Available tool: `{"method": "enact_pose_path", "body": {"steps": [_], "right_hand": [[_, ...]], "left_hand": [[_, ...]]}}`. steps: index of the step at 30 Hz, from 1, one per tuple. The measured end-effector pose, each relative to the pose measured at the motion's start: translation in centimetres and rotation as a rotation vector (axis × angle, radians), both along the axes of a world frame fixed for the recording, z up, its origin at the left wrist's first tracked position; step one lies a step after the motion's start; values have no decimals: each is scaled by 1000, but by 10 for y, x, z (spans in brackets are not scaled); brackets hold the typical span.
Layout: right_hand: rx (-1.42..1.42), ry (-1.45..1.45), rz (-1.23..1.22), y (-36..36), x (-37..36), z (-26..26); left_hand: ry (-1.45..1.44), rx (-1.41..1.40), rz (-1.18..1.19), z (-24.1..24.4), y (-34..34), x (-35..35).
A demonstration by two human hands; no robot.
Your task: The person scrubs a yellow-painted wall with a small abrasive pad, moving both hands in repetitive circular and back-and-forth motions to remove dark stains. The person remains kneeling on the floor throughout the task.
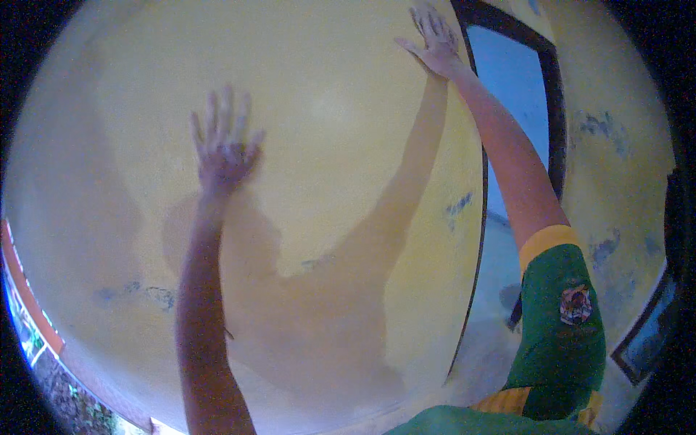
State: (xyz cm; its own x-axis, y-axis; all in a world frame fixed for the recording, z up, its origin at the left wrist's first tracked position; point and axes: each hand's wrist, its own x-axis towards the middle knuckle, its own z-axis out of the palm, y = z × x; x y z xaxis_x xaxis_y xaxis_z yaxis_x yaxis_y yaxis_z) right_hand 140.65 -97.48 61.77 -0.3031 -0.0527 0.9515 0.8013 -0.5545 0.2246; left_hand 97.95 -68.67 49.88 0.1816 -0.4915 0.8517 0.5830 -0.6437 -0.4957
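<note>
Against a yellow painted wall, my left hand is raised with its fingers spread and nothing in it. My right hand reaches higher, at the top right, its thumb and fingers apart and its palm toward the wall beside a dark door frame. It holds nothing either. Whether each palm presses on the wall cannot be told for certain. A shadow of a head, body and raised arm falls on the wall between my arms. My right arm wears a green sleeve with a yellow cuff and a patch.
Behind my right arm is a doorway with a pale blue surface inside. Scuffed patches mark the wall at several places. A dark-framed panel stands at the lower right. At the lower left an orange edge borders plants and ground.
</note>
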Motion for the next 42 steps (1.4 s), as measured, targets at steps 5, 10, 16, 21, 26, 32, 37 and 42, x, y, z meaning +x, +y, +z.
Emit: {"method": "enact_pose_path", "body": {"steps": [5, 10, 16, 21, 26, 32, 37, 42], "right_hand": [[-47, 135, 11, 24, -7, -40], [-173, -112, 214, 10, -27, -108], [-345, -110, 182, -18, -42, -197], [-367, -157, 242, -29, -18, -165], [-163, -165, 25, -13, 15, -75], [-41, 19, -62, 4, -14, -13], [-499, -251, 234, 46, -88, -174], [-483, -213, 175, 0, -33, -174]], "left_hand": [[-16, -213, 181, -83, -10, 14], [-72, -275, 238, -102, -1, 31], [-144, -348, 249, -145, -28, 31], [-32, -408, 372, -144, -44, 44], [23, -429, 368, -156, -56, 43], [-35, -414, 262, -170, -69, 62], [-63, -420, 282, -168, -56, 35], [-61, -434, 262, -168, -50, 39]]}}
